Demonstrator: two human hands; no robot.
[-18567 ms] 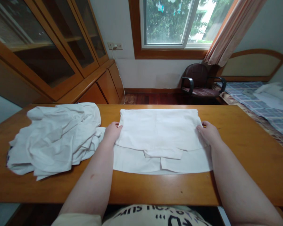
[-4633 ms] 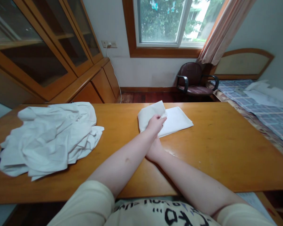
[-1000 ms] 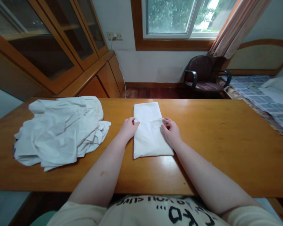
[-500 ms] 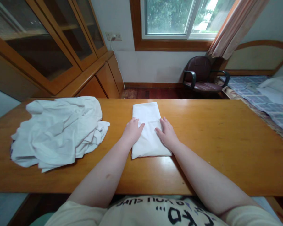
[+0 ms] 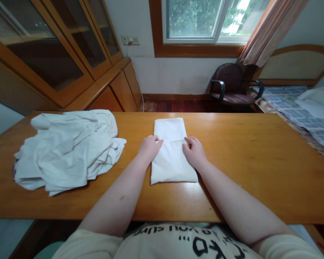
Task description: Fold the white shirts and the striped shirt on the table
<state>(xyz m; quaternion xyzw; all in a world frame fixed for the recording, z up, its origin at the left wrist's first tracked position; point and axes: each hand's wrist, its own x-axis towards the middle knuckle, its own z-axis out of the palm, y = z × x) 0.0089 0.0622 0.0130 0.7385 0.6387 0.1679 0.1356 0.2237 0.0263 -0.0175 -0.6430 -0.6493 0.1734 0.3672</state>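
A folded white cloth [image 5: 173, 162] lies flat on the wooden table in front of me, with a crosswise fold edge near its middle. My left hand [image 5: 150, 147] grips its left side at that edge, thumb on top and fingers curled at the border. On the opposite side, my right hand [image 5: 195, 151] pinches the right border between thumb and bent fingers. The fingertips under the fabric are partly hidden. Well to the left of both hands sits a crumpled heap of white cloth [image 5: 67, 151].
The wooden table [image 5: 248, 162] spans the width in front of me. Beyond it stand a glass-door cabinet [image 5: 97, 77] at left, a brown armchair [image 5: 229, 81] and a bed with a checked cover [image 5: 310, 122] at right. A white cord [image 5: 136, 77] hangs along the wall.
Both hands went from lying flat with spread fingers to curled around the cloth's side edges. The folded cloth's upper part shifted slightly right and its top layer looks smoother.
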